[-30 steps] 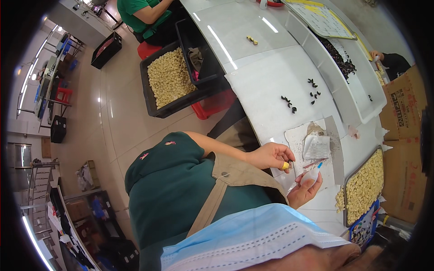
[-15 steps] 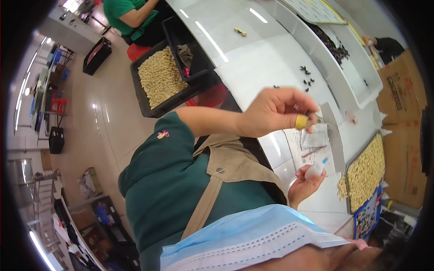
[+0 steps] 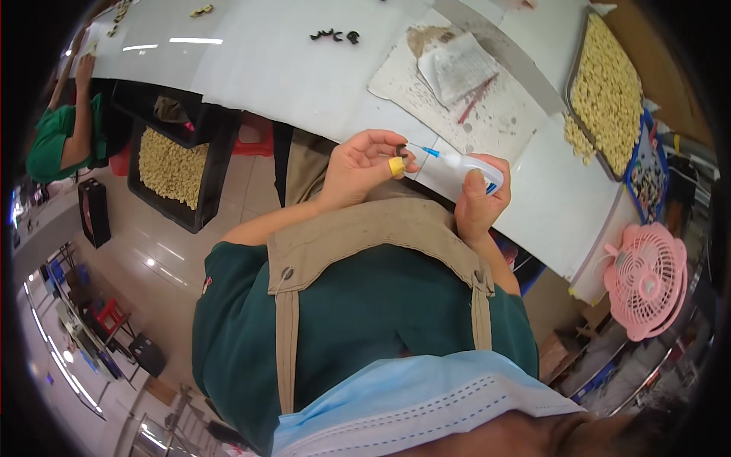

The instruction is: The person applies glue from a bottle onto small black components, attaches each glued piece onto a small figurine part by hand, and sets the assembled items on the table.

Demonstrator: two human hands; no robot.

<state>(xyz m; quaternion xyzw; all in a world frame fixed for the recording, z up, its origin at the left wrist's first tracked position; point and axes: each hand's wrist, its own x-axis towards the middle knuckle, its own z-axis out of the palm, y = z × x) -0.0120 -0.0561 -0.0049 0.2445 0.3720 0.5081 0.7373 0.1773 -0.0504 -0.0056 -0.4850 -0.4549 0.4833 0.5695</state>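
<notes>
Two hands meet at the table edge: left hand (image 3: 364, 169) pinches a small dark piece (image 3: 400, 150), right hand (image 3: 478, 199) grips the glue bottle (image 3: 466, 166), its nozzle pointing toward ten o'clock, tip just beside the piece.

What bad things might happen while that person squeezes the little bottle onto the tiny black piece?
The blue nozzle of the small white bottle in the right hand points right at the small black piece pinched by the left hand. Whatever comes out might get on the fingertips, though a yellow finger cover guards one. The piece is tiny and held over the white table's edge, so it might slip and drop to the floor.
</notes>
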